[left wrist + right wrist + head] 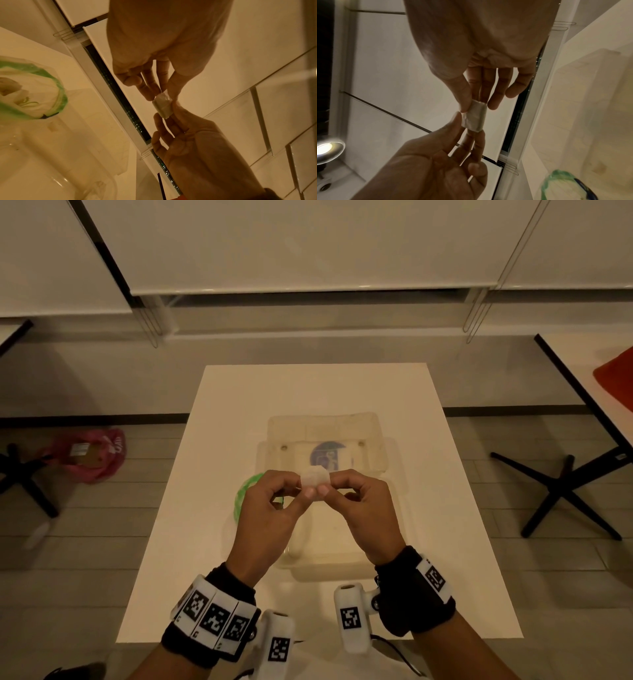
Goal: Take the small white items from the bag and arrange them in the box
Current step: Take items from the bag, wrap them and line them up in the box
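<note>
A small white wrapped item (314,479) is held up over the clear plastic box (325,574). My left hand (306,487) pinches its left end and my right hand (325,485) pinches its right end, thumbs almost touching. The left wrist view shows the item (163,106) between my left hand (162,96) above and my right hand (165,116) below. Seen from the right wrist, the item (474,116) sits between my right hand (473,105) and my left hand (467,125). The green-rimmed clear bag (244,491) lies just left of the box, partly hidden by my left hand.
The box's lid (325,428) lies open behind it, showing a blue round label. Both stand on a small white table (445,542). On the floor to the left lies a pink bag (92,455). A black table base (565,491) stands on the right.
</note>
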